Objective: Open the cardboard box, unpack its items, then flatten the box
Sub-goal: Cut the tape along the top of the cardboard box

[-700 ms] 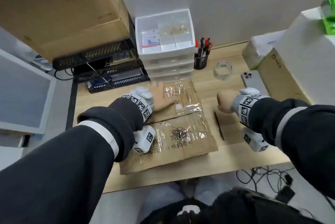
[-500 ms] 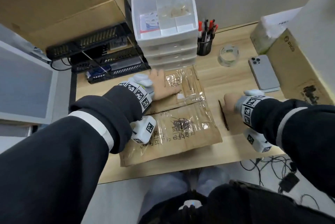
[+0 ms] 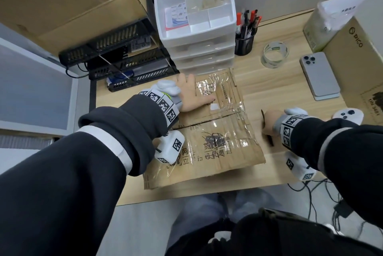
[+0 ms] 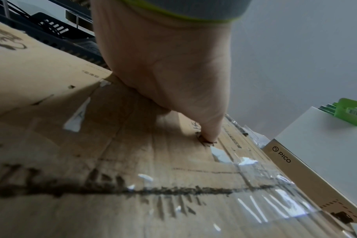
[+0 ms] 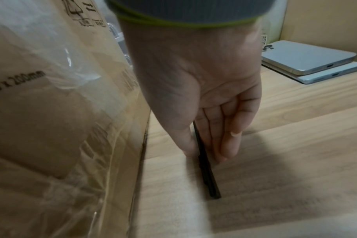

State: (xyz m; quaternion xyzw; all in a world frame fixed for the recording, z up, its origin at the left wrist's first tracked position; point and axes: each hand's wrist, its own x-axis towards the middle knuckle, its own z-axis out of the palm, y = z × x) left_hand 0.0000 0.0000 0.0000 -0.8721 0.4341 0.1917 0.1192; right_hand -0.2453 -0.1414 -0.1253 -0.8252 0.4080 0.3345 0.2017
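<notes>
A brown cardboard box (image 3: 217, 147) with clear tape over its top stands closed on the wooden desk (image 3: 269, 81). My left hand (image 3: 192, 98) lies flat on the far top flap, fingers straight. In the left wrist view the left hand (image 4: 173, 96) presses on the box top (image 4: 132, 161). Just right of the box, my right hand (image 3: 269, 121) is down at the desk. In the right wrist view the right hand (image 5: 206, 154) pinches a thin black tool (image 5: 209, 177) between thumb and fingers. The tool (image 3: 269, 141) lies on the desk beside the box wall (image 5: 61, 128).
A white drawer unit (image 3: 196, 27) stands right behind the box, with black racks (image 3: 124, 58) to its left. To the right are a pen cup (image 3: 244, 42), a tape roll (image 3: 275, 54), stacked phones (image 3: 319, 75), a PICO box (image 3: 356, 58) and a white controller (image 3: 348, 114). Cables (image 3: 321, 193) hang off the front right edge.
The head view has tilted down and closer. My right hand has settled a little lower onto the black tool. My left hand stays flat on the box top.
</notes>
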